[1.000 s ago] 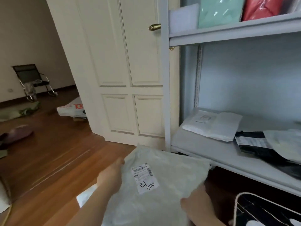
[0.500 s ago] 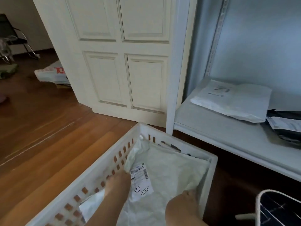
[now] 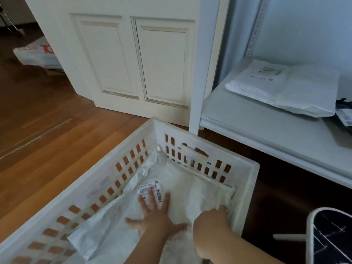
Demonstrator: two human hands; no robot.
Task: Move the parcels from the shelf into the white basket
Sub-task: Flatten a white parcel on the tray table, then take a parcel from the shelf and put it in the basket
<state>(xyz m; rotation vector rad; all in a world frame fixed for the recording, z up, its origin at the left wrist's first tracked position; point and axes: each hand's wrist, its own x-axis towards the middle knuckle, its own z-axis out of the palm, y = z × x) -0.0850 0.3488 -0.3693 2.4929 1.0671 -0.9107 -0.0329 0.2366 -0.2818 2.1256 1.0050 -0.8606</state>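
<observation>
Settling large pale parcel [image 3: 190, 193] into white basket [image 3: 247, 187], lying flat on the bottom with one edge riding up the left wall. Left hand [image 3: 156, 216] pressing flat on it, fingers spread and straight, fingertips overlapping the shipping label [image 3: 150, 189]. Right hand [image 3: 211, 221] reaching down at the parcel's right edge by the basket wall; fingers hidden, so cannot tell whether gripping or just pushing. Looking like the tail end of the place step for this parcel. Still waiting on the shelf [image 3: 266, 134]: white parcel [image 3: 282, 86] and a dark parcel [image 3: 344, 115] touching its right end, mostly cut off by the frame. Next move probably calling for lifting both hands clear, then reaching up right for the white parcel
</observation>
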